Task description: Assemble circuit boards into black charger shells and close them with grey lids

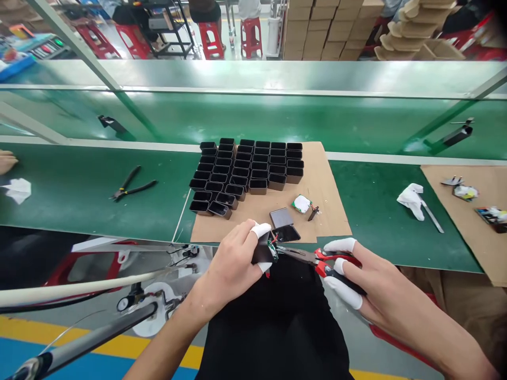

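Observation:
My left hand [233, 258], with white finger cots on its tips, is closed around a small black plastic case [262, 250]. A green circuit board [273, 248] with red wires shows at the case's open end. My right hand [364, 279], also in finger cots, grips red-and-black long-nose pliers [303, 255]. The pliers' tips reach the board at the case opening; whether they pinch anything is too small to tell. Just beyond my left hand lie a grey rectangular block [281, 217] and a flat black piece [287, 234]. A white-topped circuit board [301, 204] with wires sits farther right.
Rows of open black cases [240, 169] stand on a cardboard sheet [328, 211]. Cutting pliers [130, 184] lie at left on the green bench [79, 195]. A white cloth [412, 199] and metal strip rest at right. Another person's hand [7, 161] shows at the left edge.

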Demonstrator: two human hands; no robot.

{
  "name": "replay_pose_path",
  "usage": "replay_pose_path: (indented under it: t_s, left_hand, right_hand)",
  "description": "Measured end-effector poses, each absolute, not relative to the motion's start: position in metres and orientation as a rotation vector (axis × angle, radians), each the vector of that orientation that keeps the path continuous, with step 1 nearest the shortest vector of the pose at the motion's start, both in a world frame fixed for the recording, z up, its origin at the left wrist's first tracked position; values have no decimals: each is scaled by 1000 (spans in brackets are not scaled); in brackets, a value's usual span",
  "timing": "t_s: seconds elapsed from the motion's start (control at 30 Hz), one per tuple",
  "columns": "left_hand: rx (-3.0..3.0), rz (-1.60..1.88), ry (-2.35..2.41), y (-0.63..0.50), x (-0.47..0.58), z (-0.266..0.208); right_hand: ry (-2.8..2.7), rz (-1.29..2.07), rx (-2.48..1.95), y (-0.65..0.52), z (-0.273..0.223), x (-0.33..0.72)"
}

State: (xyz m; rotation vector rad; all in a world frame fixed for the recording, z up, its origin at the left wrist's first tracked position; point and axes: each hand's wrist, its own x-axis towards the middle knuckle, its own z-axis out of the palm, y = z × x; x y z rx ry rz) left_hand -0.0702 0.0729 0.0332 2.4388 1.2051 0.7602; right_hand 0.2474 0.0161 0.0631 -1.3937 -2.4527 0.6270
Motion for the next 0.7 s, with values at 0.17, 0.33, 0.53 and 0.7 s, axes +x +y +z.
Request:
replay_pose_path:
  t_s: [0.17,0.33,0.53,0.7]
  left_hand:
    - [2494,768,1224,68,-74,35]
    - [2536,680,1198,67,-77,34]
    - [2581,502,1178,70,-76,34]
    - [2672,364,1097,74,-72,37]
  right_hand:
    - [-2486,662,-1345,17,63,239]
    - [-2489,698,-1347,19,68,239]
    - [-2425,683,-1477,20,67,244]
    - [-2488,661,-1483,26,65,246]
